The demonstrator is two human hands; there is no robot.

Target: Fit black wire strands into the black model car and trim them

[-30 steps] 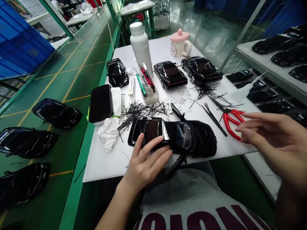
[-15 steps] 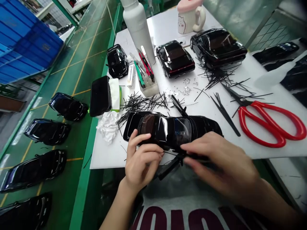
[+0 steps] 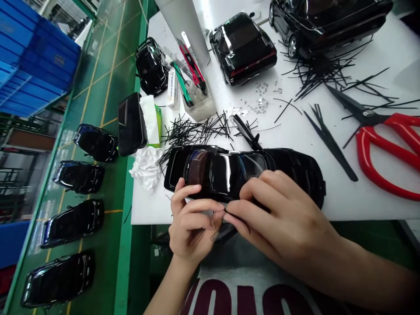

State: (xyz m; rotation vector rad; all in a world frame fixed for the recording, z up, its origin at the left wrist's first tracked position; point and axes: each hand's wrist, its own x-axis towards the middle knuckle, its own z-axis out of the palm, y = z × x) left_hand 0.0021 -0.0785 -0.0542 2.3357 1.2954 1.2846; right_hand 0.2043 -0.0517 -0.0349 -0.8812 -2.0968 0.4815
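A glossy black model car (image 3: 225, 170) lies lengthwise near the front edge of the white table, its far door (image 3: 246, 133) swung out. The near door is mostly hidden behind my hands. My left hand (image 3: 193, 218) is at the car's near side, thumb and forefinger pinched together; what they hold, if anything, is too small to make out. Against those fingertips, my right hand (image 3: 278, 214) pinches a thin black strip (image 3: 236, 216) between thumb and forefinger. Its knuckles cover part of the windscreen and near side.
Black strips (image 3: 193, 133) lie piled behind the car. Tweezers (image 3: 331, 142) and red-handled scissors (image 3: 370, 135) lie to the right. A holder (image 3: 201, 109) with cutters stands behind, near more model cars (image 3: 243, 48). Crumpled tissue (image 3: 146, 168) and a phone (image 3: 131, 124) are left. Several cars (image 3: 78, 223) line the green surface.
My right hand has moved left to meet my left fingertips, and a thin black strip now shows in its pinch. The view has come closer to the table.
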